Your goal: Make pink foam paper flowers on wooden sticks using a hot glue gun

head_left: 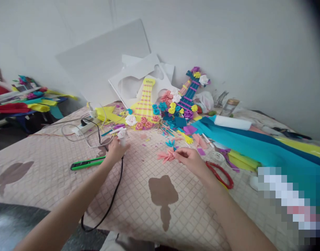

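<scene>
My left hand (115, 150) is closed around a white glue gun (122, 136) whose black cord (115, 195) trails back toward me over the quilted cover. My right hand (190, 159) pinches a pink foam flower piece (165, 156), with a small teal foam flower (171, 143) just above it. A green and black flat iron (87, 163) lies just left of my left hand.
Foam guitars, yellow (145, 101) and teal (188, 94), lean on white boards at the wall, with foam roses around them. Teal, blue and yellow foam sheets (254, 143) fill the right side. Red scissors (220, 174) lie by my right wrist. A power strip (84, 127) sits at left.
</scene>
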`<state>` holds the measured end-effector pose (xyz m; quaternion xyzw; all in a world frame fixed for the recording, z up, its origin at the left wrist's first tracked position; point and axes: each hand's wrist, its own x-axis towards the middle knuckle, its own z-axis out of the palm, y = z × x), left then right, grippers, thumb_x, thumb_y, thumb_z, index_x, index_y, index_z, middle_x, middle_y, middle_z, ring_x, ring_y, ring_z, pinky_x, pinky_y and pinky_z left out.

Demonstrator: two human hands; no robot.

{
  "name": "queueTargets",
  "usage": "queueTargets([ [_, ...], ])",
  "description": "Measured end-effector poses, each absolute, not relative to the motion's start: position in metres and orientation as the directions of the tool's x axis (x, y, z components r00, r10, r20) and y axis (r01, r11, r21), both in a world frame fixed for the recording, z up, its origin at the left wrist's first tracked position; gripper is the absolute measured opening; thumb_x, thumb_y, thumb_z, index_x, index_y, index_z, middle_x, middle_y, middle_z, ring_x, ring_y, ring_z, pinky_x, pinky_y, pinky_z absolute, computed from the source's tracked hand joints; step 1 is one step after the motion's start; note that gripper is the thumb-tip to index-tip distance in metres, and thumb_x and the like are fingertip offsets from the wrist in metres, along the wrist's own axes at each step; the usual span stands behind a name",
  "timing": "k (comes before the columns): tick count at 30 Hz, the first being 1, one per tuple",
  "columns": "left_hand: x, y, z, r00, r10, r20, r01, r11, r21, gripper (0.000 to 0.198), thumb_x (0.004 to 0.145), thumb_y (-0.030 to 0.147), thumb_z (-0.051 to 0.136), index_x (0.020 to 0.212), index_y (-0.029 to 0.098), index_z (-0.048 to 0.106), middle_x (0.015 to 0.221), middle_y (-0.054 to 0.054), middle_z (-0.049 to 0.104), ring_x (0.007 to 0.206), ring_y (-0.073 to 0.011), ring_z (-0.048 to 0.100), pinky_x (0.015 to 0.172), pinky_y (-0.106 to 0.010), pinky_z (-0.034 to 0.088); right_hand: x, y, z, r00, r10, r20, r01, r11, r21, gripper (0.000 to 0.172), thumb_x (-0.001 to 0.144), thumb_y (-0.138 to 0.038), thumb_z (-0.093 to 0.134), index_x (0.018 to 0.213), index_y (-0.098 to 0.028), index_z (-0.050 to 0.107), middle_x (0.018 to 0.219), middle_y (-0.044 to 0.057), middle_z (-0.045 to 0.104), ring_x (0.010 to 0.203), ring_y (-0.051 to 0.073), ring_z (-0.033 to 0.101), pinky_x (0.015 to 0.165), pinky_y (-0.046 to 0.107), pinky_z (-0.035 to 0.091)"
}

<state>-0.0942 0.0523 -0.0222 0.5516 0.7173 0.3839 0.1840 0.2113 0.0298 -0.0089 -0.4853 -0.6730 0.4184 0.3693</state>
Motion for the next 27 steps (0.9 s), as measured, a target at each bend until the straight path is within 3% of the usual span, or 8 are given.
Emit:
queueTargets([
  [6,-0.092,0.065,-0.020,-0.369,0.925,0.090,0.675,0.201,0.710,0.022,0.062,0.022,0.061,0.059,0.021,0.040,0.064,-0.006,0.057,0.094,-0.0369,0.057,0.079,-0.043,0.042,0.213,0.031,-0.010,-0.248,0.963,0.101,0.345,0.186,-0.920,0.030,0.075,-0.044,0.057,0.074,-0.015,0.064,0.062,0.000,0.054,0.055,0.011,0.044,0.051,0.024,0.034],
  [12,-0.077,0.039,-0.012,-0.319,0.942,0.103,0.603,0.118,0.789,0.017,0.070,0.033,0.055,0.071,0.017,0.049,0.075,-0.008,0.062,0.085,-0.0293,0.062,0.064,-0.034,0.047,0.212,0.030,-0.010,-0.245,0.964,0.106,0.336,0.187,-0.923,0.029,0.074,-0.043,0.058,0.073,-0.015,0.065,0.063,0.001,0.056,0.056,0.011,0.045,0.052,0.024,0.036],
  [15,-0.064,0.009,-0.003,-0.222,0.972,0.081,0.472,0.034,0.881,0.030,0.077,0.042,0.048,0.092,0.016,0.051,0.087,-0.006,0.062,0.067,-0.0185,0.063,0.048,-0.026,0.045,0.211,0.028,-0.007,-0.238,0.967,0.089,0.316,0.164,-0.935,0.029,0.074,-0.044,0.058,0.074,-0.015,0.064,0.063,0.000,0.057,0.055,0.011,0.046,0.052,0.025,0.037],
  [18,-0.052,-0.021,0.005,-0.093,0.995,0.022,0.092,-0.014,0.996,0.023,0.077,0.035,0.054,0.088,0.015,0.052,0.054,0.004,0.048,0.039,-0.0079,0.041,0.035,-0.019,0.030,0.211,0.026,-0.004,-0.229,0.971,0.072,0.306,0.142,-0.942,0.029,0.074,-0.043,0.059,0.075,-0.015,0.064,0.064,0.000,0.058,0.054,0.011,0.047,0.051,0.024,0.036],
  [21,-0.045,-0.043,0.007,-0.053,0.999,-0.004,-0.047,0.002,0.999,0.021,0.076,0.031,0.056,0.087,0.014,0.053,0.049,0.006,0.043,0.037,-0.0052,0.031,0.036,-0.018,0.023,0.210,0.025,-0.004,-0.235,0.970,0.065,0.312,0.138,-0.940,0.029,0.075,-0.044,0.058,0.074,-0.015,0.064,0.064,0.001,0.058,0.054,0.011,0.047,0.050,0.024,0.035],
  [24,-0.044,-0.058,0.004,-0.035,0.998,-0.046,0.034,0.047,0.998,0.029,0.075,0.036,0.058,0.093,0.014,0.055,0.062,0.000,0.054,0.039,-0.0052,0.034,0.036,-0.019,0.024,0.208,0.024,-0.006,-0.235,0.970,0.062,0.329,0.139,-0.934,0.029,0.075,-0.043,0.058,0.075,-0.015,0.064,0.064,0.001,0.058,0.054,0.011,0.047,0.049,0.023,0.035],
  [27,-0.045,-0.070,0.000,-0.002,1.000,-0.015,0.325,0.015,0.946,0.025,0.076,0.038,0.058,0.089,0.016,0.058,0.061,-0.001,0.058,0.044,-0.0108,0.046,0.039,-0.022,0.034,0.205,0.021,-0.006,-0.230,0.972,0.044,0.337,0.122,-0.934,0.028,0.075,-0.043,0.059,0.076,-0.015,0.065,0.064,0.001,0.058,0.055,0.011,0.048,0.049,0.023,0.035],
])
